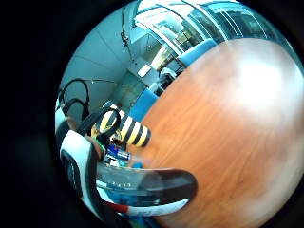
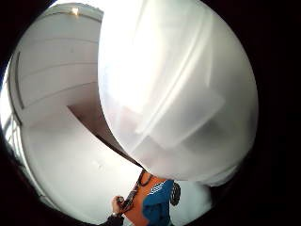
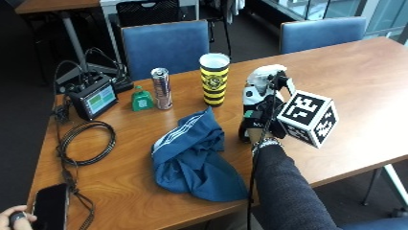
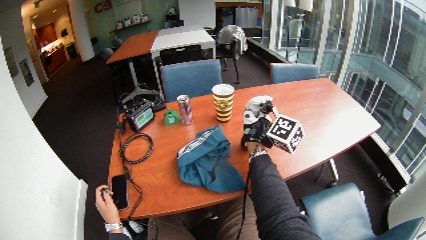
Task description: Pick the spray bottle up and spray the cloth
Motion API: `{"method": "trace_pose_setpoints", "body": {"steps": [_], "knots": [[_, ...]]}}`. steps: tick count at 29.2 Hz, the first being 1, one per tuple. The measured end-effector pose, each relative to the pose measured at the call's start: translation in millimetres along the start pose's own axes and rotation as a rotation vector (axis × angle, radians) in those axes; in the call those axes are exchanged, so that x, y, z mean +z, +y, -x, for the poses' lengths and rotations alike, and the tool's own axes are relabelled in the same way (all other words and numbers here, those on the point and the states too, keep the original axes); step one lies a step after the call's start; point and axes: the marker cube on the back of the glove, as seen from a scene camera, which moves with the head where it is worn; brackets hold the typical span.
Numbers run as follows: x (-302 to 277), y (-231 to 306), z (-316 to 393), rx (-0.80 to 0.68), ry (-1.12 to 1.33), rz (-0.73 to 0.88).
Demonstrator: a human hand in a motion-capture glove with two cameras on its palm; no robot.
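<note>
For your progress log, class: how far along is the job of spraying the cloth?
Done: the gloved right hand grips the white plastic spray bottle, which looks raised off the wooden table. In hand: bringing it toward the crumpled blue cloth lying beside it. Left: aiming and spraying; no spray shows yet.

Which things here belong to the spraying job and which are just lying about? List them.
For the job: spray bottle, held in the gloved right hand; blue cloth.

Lying about: striped cup, drink can, small green bottle, monitor, coiled cable, phone.
</note>
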Motion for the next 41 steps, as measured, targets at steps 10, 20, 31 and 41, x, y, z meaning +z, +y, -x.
{"method": "trace_pose_setpoints", "body": {"steps": [10, 20, 31, 41], "knots": [[-9, -7, 6, -0.032, -0.015, -0.048], [-30, 4, -11, -0.153, 0.048, 0.035], [-26, -25, 78, -0.776, 0.304, 0.14], [-20, -2, 85, -1.241, 0.563, 0.188]]}}
